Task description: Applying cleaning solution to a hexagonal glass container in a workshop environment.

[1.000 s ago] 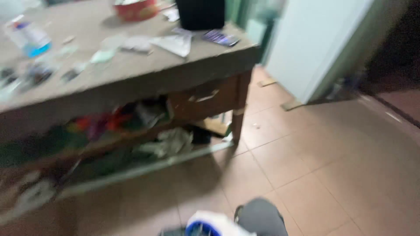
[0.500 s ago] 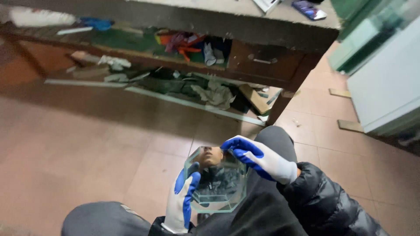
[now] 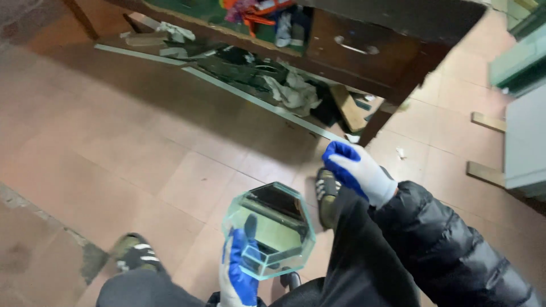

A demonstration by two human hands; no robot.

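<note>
The left hand point(image 3: 239, 273) (blue-and-white glove) grips the near edge of a glass box point(image 3: 268, 227), fingers closed on its rim, thumb inside the wall. The box is many-sided, clear with greenish edges, tilted, and held over the lap above the tiled floor point(image 3: 114, 153). The right hand point(image 3: 357, 170), gloved alike, is raised clear of the box, fingers loosely curled and holding nothing. Two shoes point(image 3: 133, 254) rest on the floor. A wooden bench point(image 3: 364, 51) with a cluttered lower shelf stands ahead.
</note>
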